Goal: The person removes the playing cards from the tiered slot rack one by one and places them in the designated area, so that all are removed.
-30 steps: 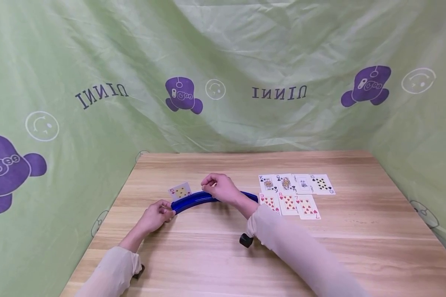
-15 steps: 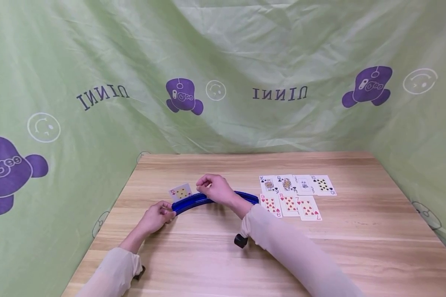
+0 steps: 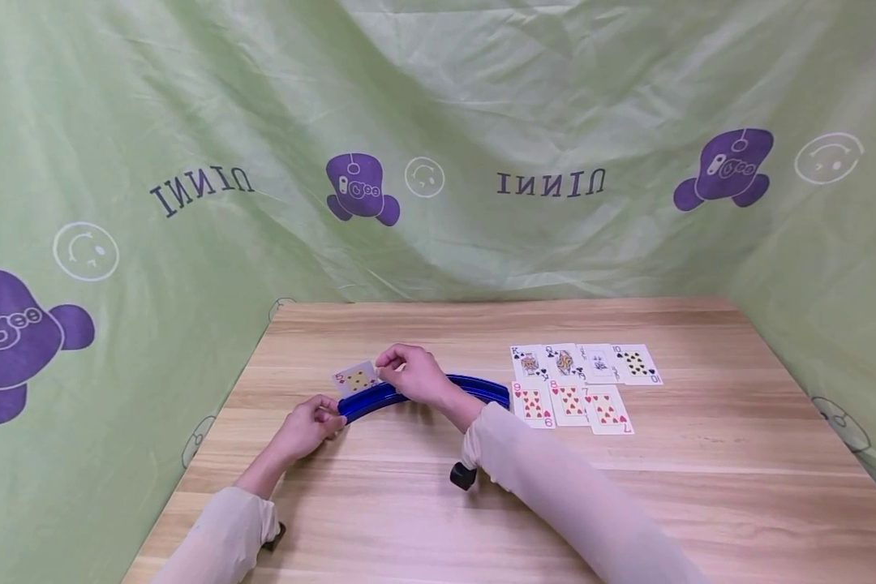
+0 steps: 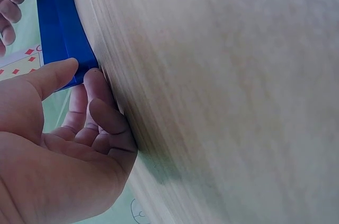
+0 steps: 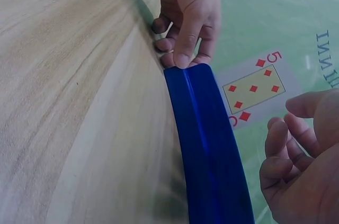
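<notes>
A curved blue playing card holder [image 3: 375, 399] stands on the table, and the five of diamonds [image 3: 354, 379] rises upright from its left part. At the holder's left end, my left hand [image 3: 308, 426] grips it, thumb on the near face and fingers on the other side, as the left wrist view shows. My right hand [image 3: 414, 375] reaches over the holder from behind the middle. In the right wrist view its thumb tip [image 5: 297, 105] is right at the edge of the five of diamonds [image 5: 254, 89], with a gap between thumb and forefinger.
Right of the holder, two rows of face-up cards lie on the wooden table [image 3: 409, 519]. The back row includes a king [image 3: 529, 362], a queen and a ten of spades [image 3: 633, 364]; in front are the nine, eight and seven of hearts [image 3: 607, 410]. Green printed cloth [image 3: 467, 243] surrounds the table.
My right hand has moved left along the holder, from near its middle to the edge of the five of diamonds. My left hand keeps its grip at the left end.
</notes>
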Tool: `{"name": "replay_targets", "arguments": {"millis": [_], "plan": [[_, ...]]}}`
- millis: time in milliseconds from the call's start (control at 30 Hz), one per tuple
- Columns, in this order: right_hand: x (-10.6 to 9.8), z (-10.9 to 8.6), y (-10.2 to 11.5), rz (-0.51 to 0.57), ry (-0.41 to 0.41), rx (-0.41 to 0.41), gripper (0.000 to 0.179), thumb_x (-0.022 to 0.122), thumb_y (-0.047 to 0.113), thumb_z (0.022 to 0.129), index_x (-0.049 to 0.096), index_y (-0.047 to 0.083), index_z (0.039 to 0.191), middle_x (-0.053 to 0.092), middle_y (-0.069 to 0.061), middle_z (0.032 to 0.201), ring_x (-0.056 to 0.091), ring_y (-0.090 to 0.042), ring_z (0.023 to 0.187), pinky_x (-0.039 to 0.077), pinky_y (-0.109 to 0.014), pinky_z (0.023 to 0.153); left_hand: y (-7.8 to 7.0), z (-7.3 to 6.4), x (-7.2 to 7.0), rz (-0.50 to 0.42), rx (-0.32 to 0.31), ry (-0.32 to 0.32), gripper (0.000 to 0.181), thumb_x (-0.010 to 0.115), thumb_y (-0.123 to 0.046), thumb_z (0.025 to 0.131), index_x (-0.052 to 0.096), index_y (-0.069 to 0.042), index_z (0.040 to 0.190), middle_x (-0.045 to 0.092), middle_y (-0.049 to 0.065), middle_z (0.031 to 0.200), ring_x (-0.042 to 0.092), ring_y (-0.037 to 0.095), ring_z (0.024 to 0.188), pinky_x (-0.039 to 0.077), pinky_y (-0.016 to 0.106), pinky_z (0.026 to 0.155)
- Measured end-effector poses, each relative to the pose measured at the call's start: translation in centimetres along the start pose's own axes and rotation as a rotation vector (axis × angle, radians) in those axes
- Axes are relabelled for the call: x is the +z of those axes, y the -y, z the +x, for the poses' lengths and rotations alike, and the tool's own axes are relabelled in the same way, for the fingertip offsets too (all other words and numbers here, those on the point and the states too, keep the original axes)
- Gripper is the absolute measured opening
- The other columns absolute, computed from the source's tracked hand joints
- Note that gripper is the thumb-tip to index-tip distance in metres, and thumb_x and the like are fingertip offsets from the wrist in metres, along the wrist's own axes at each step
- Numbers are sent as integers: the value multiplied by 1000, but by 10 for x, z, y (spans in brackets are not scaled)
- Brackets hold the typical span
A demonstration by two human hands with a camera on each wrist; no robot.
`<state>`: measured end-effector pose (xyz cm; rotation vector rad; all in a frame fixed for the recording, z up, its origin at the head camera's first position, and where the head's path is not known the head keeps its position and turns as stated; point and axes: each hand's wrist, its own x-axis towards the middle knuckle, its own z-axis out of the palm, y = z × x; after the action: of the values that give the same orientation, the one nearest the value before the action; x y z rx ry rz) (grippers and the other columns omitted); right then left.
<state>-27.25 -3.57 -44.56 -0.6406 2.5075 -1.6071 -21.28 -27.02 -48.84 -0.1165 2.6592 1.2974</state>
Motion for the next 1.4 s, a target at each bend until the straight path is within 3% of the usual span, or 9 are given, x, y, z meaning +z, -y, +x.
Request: {"name": "replay_targets", "arguments": {"millis": [467, 700, 867, 1233, 1400], "plan": [[6, 1, 5, -50, 21, -17, 10, 67, 19, 93, 70, 13, 101, 71, -1, 94, 63, -13, 86, 45, -20, 73, 1, 1, 0, 13, 6, -4, 25, 68, -9, 90, 57, 1, 110, 69, 6, 81, 59, 13, 67, 45, 25, 59], [8, 3, 6, -18, 31, -1, 10, 68, 16, 92, 70, 11, 100, 71, -4, 96, 56, -5, 63, 47, -18, 58, 1, 0, 1, 20, 10, -5, 25, 69, -8, 90, 57, 1, 110, 69, 6, 81, 59, 13, 67, 45, 25, 59], [7, 3, 5, 18, 39, 7, 7, 68, 14, 93, 69, 9, 98, 69, -5, 95, 57, -5, 58, 49, -19, 56, 1, 1, 0, 22, 1, -5, 25, 69, -8, 90, 56, 1, 111, 68, 6, 81, 58, 14, 68, 45, 25, 59], [-5, 3, 4, 10, 20, 14, 8, 67, 16, 94, 69, 11, 99, 69, -5, 97, 59, -7, 62, 51, -21, 59, 0, 2, 0, 1, 10, 3, 24, 68, -7, 90, 57, 2, 109, 68, 7, 80, 59, 13, 66, 46, 25, 58], [-13, 2, 3, -40, -10, -8, 9, 67, 17, 93, 69, 10, 100, 71, -6, 98, 59, -11, 74, 49, -20, 65, 0, 1, 0, -5, 3, 4, 24, 68, -7, 89, 57, 2, 108, 67, 6, 79, 59, 13, 65, 45, 24, 57]]}}
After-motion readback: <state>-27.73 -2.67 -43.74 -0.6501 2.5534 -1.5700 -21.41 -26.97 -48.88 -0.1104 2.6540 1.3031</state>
